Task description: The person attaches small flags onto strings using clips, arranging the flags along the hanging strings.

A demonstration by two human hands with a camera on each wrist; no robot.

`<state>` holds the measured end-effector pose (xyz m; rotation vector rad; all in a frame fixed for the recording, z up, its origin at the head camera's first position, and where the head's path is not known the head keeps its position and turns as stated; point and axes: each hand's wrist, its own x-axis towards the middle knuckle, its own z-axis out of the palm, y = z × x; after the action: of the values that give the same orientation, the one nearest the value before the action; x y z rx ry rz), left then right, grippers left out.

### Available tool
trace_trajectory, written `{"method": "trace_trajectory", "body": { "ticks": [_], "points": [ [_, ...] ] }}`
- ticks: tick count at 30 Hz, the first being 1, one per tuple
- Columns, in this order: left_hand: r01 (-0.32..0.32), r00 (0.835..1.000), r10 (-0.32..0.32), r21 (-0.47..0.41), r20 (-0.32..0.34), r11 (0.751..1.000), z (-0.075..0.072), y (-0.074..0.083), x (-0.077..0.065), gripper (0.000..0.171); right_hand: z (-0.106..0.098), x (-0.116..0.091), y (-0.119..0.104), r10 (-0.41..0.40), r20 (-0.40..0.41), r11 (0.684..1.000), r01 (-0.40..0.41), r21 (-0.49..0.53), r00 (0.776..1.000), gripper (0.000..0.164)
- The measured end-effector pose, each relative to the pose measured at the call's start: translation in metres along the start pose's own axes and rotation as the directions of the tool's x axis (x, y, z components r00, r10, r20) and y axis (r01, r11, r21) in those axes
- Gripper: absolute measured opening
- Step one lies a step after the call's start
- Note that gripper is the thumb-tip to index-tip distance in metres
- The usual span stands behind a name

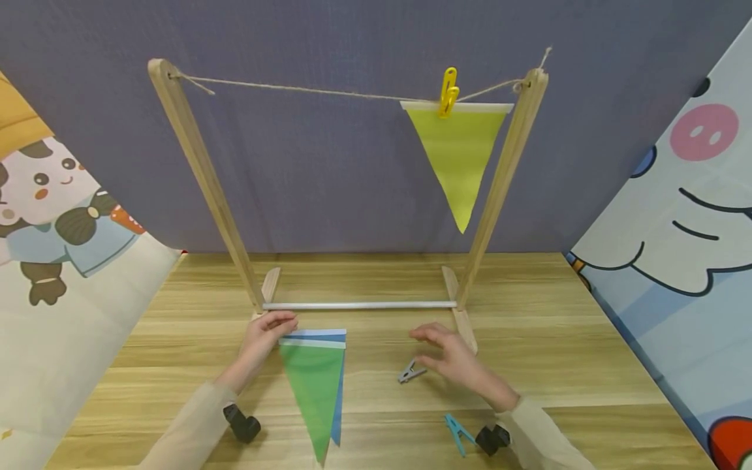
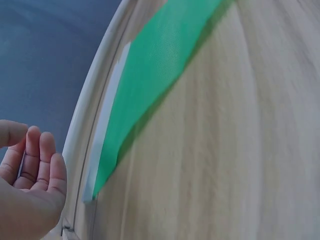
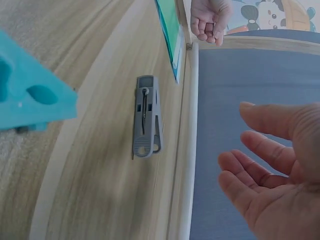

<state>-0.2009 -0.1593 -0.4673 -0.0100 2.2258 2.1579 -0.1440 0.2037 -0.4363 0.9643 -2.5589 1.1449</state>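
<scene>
My left hand (image 1: 266, 338) hovers by the top left corner of a green pennant (image 1: 314, 385), fingers loosely bent and holding nothing. In the left wrist view this hand (image 2: 37, 185) is apart from the pennant. Beneath the green pennant lies a blue one (image 1: 337, 414), mostly hidden, with a white strip at the top. My right hand (image 1: 452, 358) is above the table beside a grey clothespin (image 1: 407, 374), thumb and fingers spread. The right wrist view shows the grey clothespin (image 3: 145, 117) untouched on the wood. A light blue clothespin (image 1: 459, 433) lies nearer the right wrist.
Two wooden posts (image 1: 205, 173) with a pale crossbar (image 1: 358, 305) stand behind the hands. Twine (image 1: 294, 87) runs between their tops. A yellow clothespin (image 1: 449, 94) holds a yellow-green pennant (image 1: 462, 150) on it near the right post. A grey-blue panel rises behind.
</scene>
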Motion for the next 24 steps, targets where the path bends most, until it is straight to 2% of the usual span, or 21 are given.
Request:
{"method": "trace_trajectory", "body": {
  "ticks": [3,7,11,13,17,24],
  "points": [
    [0.003,1.0,-0.002,0.032,-0.019,0.999,-0.003,-0.002,-0.001,0.029,0.001,0.0,0.002,0.009,0.027,1.0,-0.009,-0.002,1.0,0.04],
    [-0.015,0.998,0.021,0.113,-0.051,0.994,-0.007,-0.003,-0.003,0.025,0.003,-0.002,0.003,0.068,0.076,0.998,-0.068,-0.011,0.995,0.041],
    [-0.062,0.996,0.076,0.237,-0.049,0.97,-0.009,-0.004,-0.004,0.019,0.005,-0.004,0.004,0.129,0.124,0.992,-0.129,-0.011,0.984,0.04],
    [-0.095,0.993,0.112,0.311,-0.037,0.946,-0.009,-0.004,-0.005,0.016,0.006,-0.005,0.005,0.144,0.138,0.99,-0.144,-0.016,0.98,0.039],
    [-0.156,0.984,0.178,0.447,-0.006,0.881,-0.011,-0.004,-0.007,0.012,0.008,-0.005,0.006,0.164,0.157,0.986,-0.159,-0.042,0.974,0.037],
    [-0.23,0.972,0.215,0.592,0.098,0.772,-0.013,-0.005,-0.008,0.014,0.01,-0.007,0.008,0.18,0.196,0.983,-0.17,-0.067,0.964,0.035]
  ]
}}
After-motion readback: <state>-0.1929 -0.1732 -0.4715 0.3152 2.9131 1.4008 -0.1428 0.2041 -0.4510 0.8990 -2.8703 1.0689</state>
